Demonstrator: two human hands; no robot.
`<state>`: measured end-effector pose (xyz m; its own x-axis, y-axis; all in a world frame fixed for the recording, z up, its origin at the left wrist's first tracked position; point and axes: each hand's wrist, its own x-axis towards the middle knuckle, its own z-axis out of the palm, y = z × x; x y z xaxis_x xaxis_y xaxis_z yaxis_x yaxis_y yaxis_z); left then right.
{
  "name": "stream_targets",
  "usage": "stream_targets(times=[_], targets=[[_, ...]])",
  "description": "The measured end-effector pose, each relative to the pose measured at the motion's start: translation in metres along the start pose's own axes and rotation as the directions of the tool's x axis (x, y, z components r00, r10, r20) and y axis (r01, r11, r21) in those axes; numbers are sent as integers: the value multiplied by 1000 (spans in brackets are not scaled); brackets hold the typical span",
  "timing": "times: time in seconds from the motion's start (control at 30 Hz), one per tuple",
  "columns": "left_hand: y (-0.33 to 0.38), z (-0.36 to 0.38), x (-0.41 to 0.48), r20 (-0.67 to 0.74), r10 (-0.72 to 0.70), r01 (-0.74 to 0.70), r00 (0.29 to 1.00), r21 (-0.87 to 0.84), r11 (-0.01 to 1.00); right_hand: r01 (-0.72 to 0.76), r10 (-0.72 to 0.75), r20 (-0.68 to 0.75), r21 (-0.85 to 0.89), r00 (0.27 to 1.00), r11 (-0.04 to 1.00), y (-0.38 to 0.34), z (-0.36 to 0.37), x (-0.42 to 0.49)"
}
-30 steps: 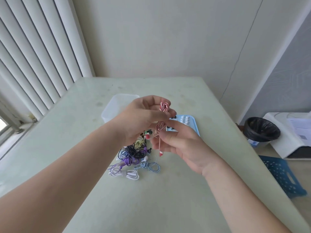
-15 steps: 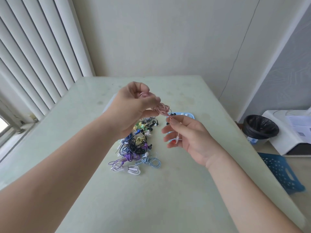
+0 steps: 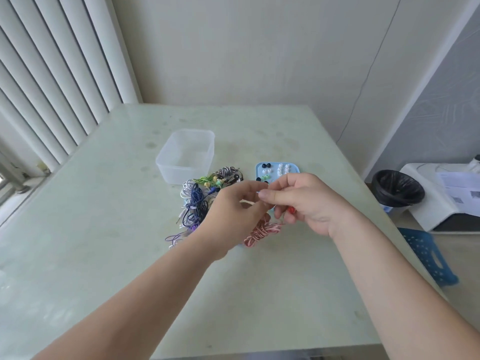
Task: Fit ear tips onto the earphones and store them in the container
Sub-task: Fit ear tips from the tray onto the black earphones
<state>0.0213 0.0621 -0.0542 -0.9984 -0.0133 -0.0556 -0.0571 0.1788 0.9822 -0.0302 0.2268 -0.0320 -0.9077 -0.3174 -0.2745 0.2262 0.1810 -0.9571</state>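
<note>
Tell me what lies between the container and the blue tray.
Head view: the far end of the earphone pile, a black-and-white striped bundle, lies between container and tray.

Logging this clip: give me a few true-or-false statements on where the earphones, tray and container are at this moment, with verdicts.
1. The clear container holds several earphones. False: nothing shows inside the container; the earphone pile lies on the table beside it.
2. The left hand and right hand both hold the red-and-white earphones, whose coil hangs below them. True.
3. The blue tray of ear tips lies left of the container. False: the tray lies to its right.
4. A black-lined bin stands right of the table. True.
</note>
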Motion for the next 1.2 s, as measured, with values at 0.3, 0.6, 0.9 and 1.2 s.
stream_targets(times=[0.3,0.6,0.9,1.2], targets=[[-17,3,8,-144,-52,44,988,-59,997,26,-31,8,371,999,928,21,-17,-3],[-18,-2,10,-22,-131,111,991,-398,910,-31,-9,112,351,994,936,24,-10,-4],[-16,-1,7,-153,-215,120,965,-471,874,92,-30,-143,455,989,886,24,-2,-6],[-15,-4,4,-118,-190,109,975,-494,863,180,-99,-197,448,975,876,20,-7,-11]])
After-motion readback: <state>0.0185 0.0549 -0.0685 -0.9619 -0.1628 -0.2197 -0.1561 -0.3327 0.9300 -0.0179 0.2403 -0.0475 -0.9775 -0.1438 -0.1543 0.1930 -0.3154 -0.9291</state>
